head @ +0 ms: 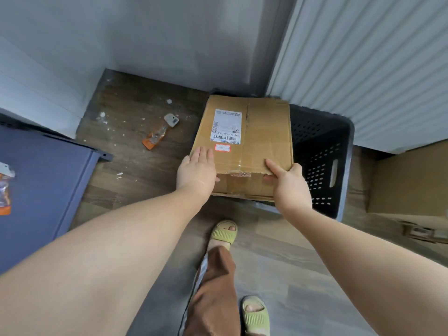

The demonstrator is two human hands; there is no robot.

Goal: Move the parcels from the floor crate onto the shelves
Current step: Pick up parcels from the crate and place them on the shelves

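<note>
Two bare hands meet on one cardboard parcel at the crate. The left hand lies flat on the parcel's top at its near left corner, fingers straight and together, thumb tip against the near side. The right hand grips the near right corner: forefinger stretched along the top edge, thumb pressed on the near side, the other fingers curled round the corner.

The parcel sits over the crate's left half and hides that side of it. Its top carries a white shipping label with barcodes and, nearer the left hand, a small red-framed sticker.

The crate is dark plastic with perforated walls and a slot handle, standing on a wood-pattern floor. Left of the crate an orange-and-clear packet lies on the floor among white crumbs. Farther left stands a blue metal shelf with a similar packet on it. Right of the crate is another cardboard box; behind the crate rises a ribbed pale panel. In front of the crate, two green slippers and a brown trouser leg show.
</note>
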